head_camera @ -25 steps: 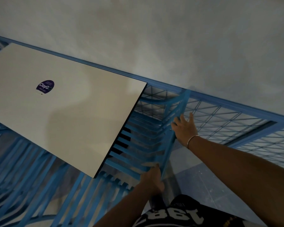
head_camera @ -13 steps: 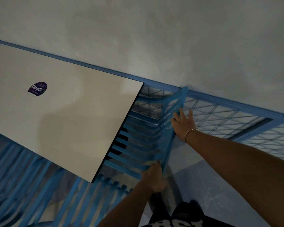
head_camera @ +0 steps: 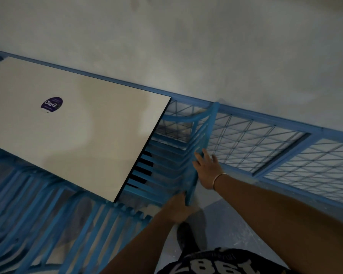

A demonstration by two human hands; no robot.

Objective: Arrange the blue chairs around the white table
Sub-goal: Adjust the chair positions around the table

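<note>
At white table (head_camera: pixel 77 135) short end, blue chair (head_camera: pixel 203 129), seat partly under, slightly nearer than before; left hand (head_camera: pixel 177 209) clamped on backrest edge; right hand (head_camera: pixel 206 171) slid lower, fingers spread flat.

A blue slatted chair (head_camera: pixel 172 165) stood with its seat partly under the white table's (head_camera: pixel 87 139) short end, others (head_camera: pixel 48 214) along its near side.

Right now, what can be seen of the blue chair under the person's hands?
The blue chair is built of parallel slats, material unclear, with a curved arm on its far side. It stands upright at the short end of the white table, its seat partly under the top. The left hand grips the backrest's near corner. The right hand presses flat against the backrest.
</note>
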